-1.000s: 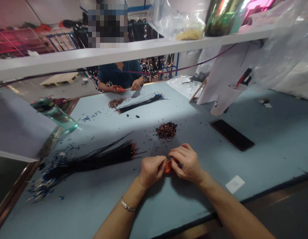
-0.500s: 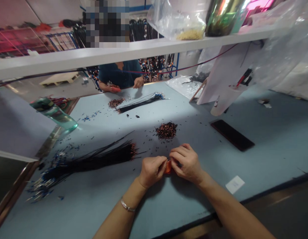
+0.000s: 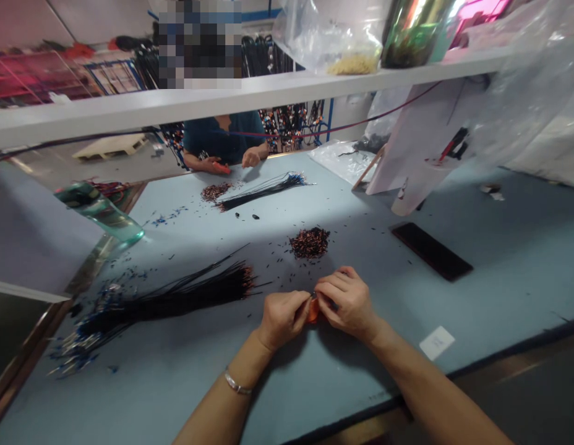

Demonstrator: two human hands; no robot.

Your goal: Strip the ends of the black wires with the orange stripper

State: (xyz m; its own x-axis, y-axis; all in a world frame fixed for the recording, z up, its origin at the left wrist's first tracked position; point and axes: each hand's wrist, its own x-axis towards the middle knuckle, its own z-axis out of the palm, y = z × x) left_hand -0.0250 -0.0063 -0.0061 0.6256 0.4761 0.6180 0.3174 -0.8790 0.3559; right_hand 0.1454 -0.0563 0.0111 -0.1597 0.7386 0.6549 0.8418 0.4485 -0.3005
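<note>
My left hand (image 3: 281, 316) and my right hand (image 3: 348, 301) meet over the blue table (image 3: 315, 383), fingers curled around a small orange object (image 3: 313, 309) held between them. Most of that object is hidden by my fingers. A bundle of thin black wires (image 3: 175, 298) with blue ends lies just left of my left hand. A little beyond my hands sits a pile of small dark brownish pieces (image 3: 310, 242).
A black phone (image 3: 431, 251) lies right of my hands, a white card (image 3: 436, 343) near the front edge. Across the table another person's hands (image 3: 231, 162) work beside a second wire bundle (image 3: 263, 189) and pile. A green bottle (image 3: 101, 211) lies at the left. A white shelf (image 3: 250, 96) spans overhead.
My hands stay together on the orange object with only slight finger movement. The other person's hands have shifted a little.
</note>
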